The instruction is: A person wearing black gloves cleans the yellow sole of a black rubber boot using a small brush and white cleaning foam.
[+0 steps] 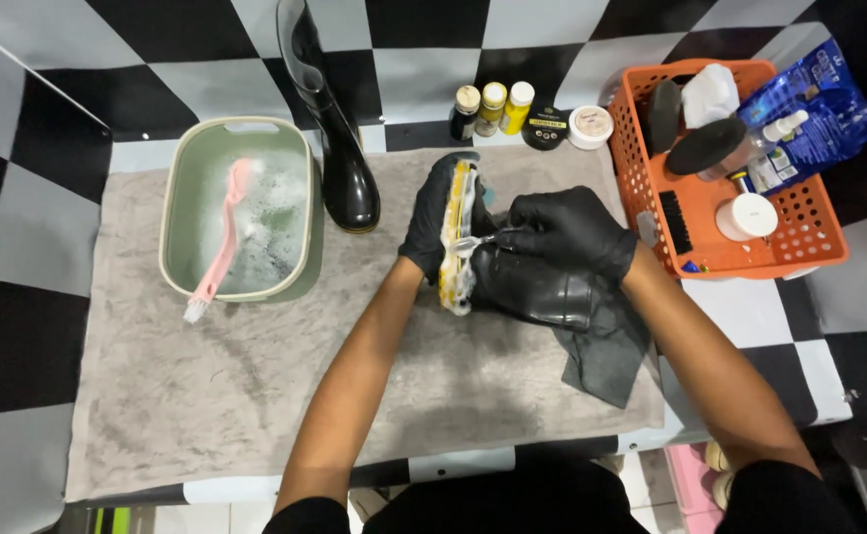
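Boot [532, 289] lies sole-up, left hand [433, 213] clamping its sole while right hand [572, 229] pinches a small brush [478, 240].

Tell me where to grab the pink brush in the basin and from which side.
Grip the pink brush by its long handle, near the middle, coming from above. The handle lies slanted across the green basin, with its bristle end hanging out over the near rim, so the middle stretch sits clear of the suds and walls.
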